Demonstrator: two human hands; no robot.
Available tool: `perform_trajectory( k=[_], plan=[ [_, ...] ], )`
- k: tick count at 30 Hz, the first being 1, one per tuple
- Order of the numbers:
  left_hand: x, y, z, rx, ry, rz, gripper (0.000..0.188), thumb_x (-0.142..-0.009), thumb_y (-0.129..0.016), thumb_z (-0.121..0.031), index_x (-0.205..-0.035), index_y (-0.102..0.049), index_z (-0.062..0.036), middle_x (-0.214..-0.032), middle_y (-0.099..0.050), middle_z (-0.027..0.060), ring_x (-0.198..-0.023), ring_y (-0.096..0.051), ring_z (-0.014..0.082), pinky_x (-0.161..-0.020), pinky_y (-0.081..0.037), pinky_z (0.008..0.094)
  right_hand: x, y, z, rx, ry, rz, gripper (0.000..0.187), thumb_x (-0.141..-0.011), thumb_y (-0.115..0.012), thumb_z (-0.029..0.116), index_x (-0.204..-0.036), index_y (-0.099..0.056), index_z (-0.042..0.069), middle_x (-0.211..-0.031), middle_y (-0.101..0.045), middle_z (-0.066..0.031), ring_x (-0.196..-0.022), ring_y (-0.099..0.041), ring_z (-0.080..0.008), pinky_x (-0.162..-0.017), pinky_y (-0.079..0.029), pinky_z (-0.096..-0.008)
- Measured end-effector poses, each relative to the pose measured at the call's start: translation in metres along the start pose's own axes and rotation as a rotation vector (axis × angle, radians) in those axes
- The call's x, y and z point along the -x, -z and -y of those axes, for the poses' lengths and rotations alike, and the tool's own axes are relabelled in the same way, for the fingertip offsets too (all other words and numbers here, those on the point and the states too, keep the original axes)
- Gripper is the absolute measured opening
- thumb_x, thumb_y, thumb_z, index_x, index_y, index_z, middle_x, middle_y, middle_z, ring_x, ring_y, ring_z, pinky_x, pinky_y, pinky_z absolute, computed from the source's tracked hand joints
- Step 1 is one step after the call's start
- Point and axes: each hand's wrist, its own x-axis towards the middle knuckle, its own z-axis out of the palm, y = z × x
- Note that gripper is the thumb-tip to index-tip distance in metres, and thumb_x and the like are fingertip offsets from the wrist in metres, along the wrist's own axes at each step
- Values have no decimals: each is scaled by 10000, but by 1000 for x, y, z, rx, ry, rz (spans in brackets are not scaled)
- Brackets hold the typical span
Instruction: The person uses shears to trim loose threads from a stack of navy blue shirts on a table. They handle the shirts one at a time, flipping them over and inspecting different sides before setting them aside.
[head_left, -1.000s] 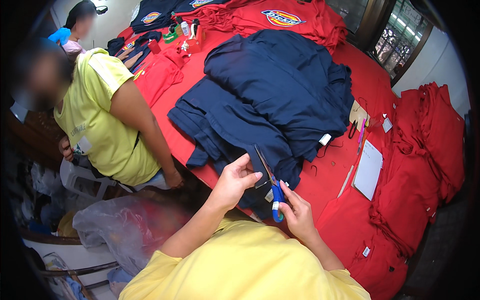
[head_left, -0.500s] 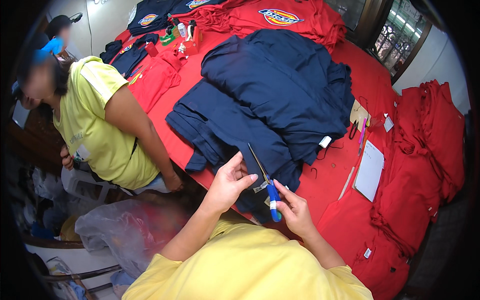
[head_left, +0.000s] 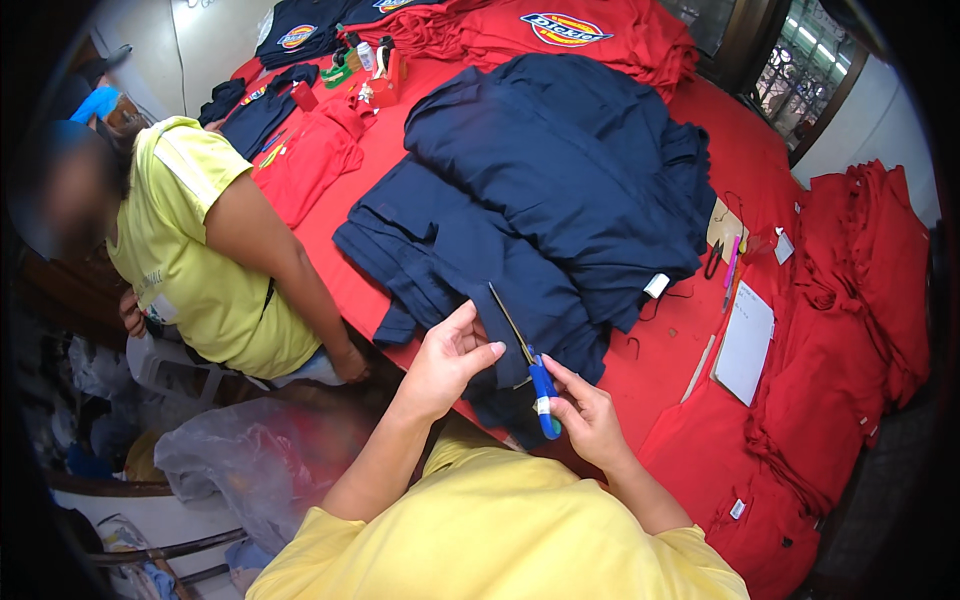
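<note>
My right hand (head_left: 590, 412) is closed round the blue handles of a pair of scissors (head_left: 541, 390). Their long metal blades look nearly together and point up and to the left, across a navy garment (head_left: 440, 235). Close beside the blades, my left hand (head_left: 447, 362) pinches the near edge of that cloth between thumb and fingers. The garment lies in a large crumpled heap on the red-covered table, its lower part hanging over the near edge. A small white label (head_left: 655, 286) shows at the heap's right side.
Red garments (head_left: 830, 330) are piled along the right. Before them lie a white notepad (head_left: 745, 340), a pink pen (head_left: 731, 262) and dark thread snips (head_left: 714, 260). A person in a yellow shirt (head_left: 205, 250) stands at left, near a clear plastic bag (head_left: 235, 455). More folded shirts lie at the back.
Both hands and the scissors have shifted slightly left. The pale tag seen by the scissor blades earlier is now mostly hidden. The person at left has turned their head.
</note>
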Motion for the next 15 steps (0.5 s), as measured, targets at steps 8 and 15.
perform_trajectory(
  k=[8, 15],
  plan=[
    [-5, 14, 8, 31, -9, -67, 292, -875, -589, -12, -1166, -573, 7, -977, -591, 17, -865, -549, 82, -800, -454, 245, 0, -7, -5, -175, -29, -27, 489, -897, -590, 51, -1361, -447, -6, -1056, -643, -117, -893, -603, -135, -815, -487, -253],
    [0, 17, 9, 14, 28, 10, 454, -847, -607, 13, -1285, -489, 9, -1066, -602, 46, -926, -570, 102, -800, -470, 242, -10, -4, -7, 32, 151, -47, 490, -864, -630, 72, -1333, -498, 29, -1090, -649, -153, -938, -601, -153, -826, -482, -285]
  ],
)
